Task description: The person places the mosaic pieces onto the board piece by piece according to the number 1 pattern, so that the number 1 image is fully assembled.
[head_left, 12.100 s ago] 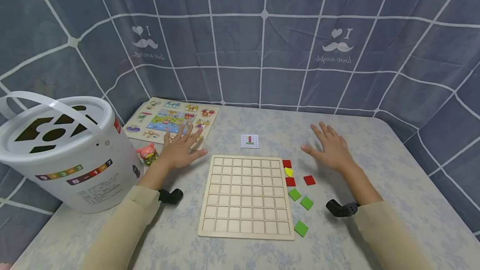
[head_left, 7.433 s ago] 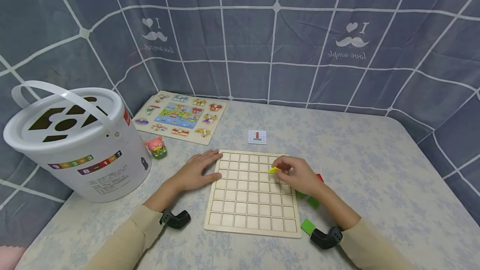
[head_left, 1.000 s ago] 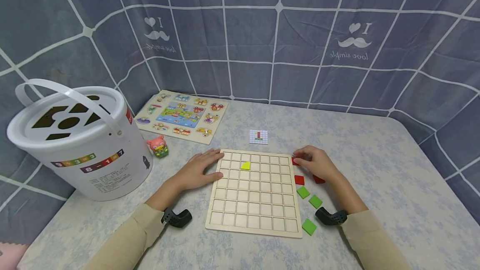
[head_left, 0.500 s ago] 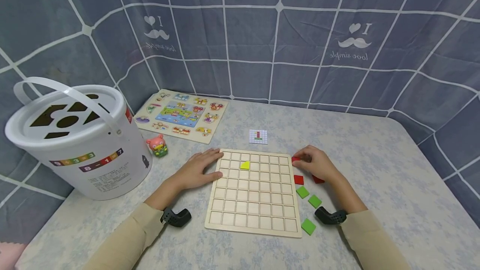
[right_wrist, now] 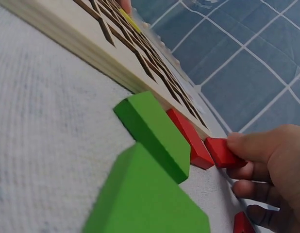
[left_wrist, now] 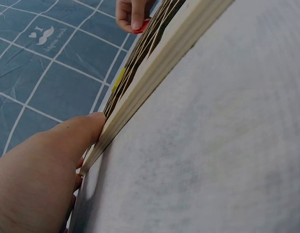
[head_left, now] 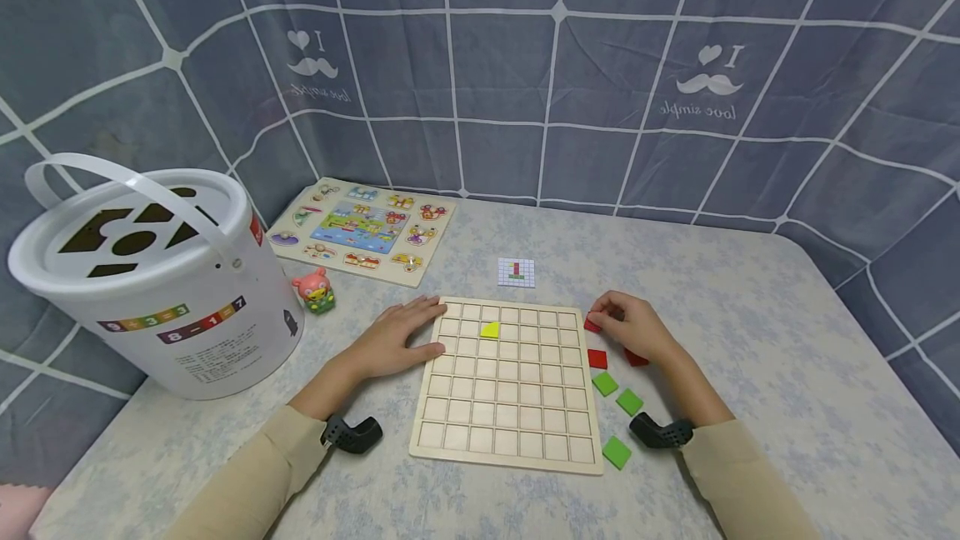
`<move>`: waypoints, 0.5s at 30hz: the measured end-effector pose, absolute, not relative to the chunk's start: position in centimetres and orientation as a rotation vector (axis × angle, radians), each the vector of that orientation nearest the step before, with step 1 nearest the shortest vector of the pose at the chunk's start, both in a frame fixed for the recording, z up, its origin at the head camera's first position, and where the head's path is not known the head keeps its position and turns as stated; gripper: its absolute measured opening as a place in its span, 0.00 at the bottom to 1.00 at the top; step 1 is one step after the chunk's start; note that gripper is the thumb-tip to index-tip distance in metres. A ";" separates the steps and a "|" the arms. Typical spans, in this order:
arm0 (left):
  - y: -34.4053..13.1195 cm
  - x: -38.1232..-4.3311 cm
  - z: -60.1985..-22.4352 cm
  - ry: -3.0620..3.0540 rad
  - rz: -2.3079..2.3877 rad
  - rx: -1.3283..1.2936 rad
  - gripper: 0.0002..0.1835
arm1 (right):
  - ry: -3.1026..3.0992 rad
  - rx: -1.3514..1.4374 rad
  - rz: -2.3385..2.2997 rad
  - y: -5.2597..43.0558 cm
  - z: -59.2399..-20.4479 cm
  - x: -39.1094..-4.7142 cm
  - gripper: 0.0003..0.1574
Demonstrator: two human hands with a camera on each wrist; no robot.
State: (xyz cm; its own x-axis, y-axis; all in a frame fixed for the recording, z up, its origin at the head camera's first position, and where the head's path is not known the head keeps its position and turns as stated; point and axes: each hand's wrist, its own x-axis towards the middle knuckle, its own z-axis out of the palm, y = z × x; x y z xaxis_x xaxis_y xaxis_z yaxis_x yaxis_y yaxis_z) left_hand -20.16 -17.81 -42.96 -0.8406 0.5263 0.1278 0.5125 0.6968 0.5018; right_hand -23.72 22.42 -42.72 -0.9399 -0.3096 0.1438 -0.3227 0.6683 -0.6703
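Just right of the grid board (head_left: 508, 392), the right hand (head_left: 633, 330) pinches a red tile (right_wrist: 219, 151); at the board's left edge rests the left hand (head_left: 392, 342), fingers extended. Gripping the tile's sides should steady it.

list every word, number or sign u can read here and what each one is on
"8 - 1 = 7": lower strip on the white bucket
"9", "3", "3": bucket's upper strip, signs between unclear
"I", heart, moustache: curtain, twice
"love simple": curtain, mirrored
Too small to read: bucket's fine print and red label
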 end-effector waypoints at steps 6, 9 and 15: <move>-17.8 -20.1 -42.9 2.867 0.838 0.880 0.37 | -2.843 0.544 1.161 22.5 -42.9 -23.8 0.07; -17.8 -20.1 -42.9 2.862 0.845 0.878 0.37 | -2.835 0.544 1.187 22.5 -42.8 -23.7 0.07; -17.8 -20.1 -42.9 2.861 0.852 0.872 0.37 | -2.824 0.520 1.204 22.4 -42.5 -23.6 0.08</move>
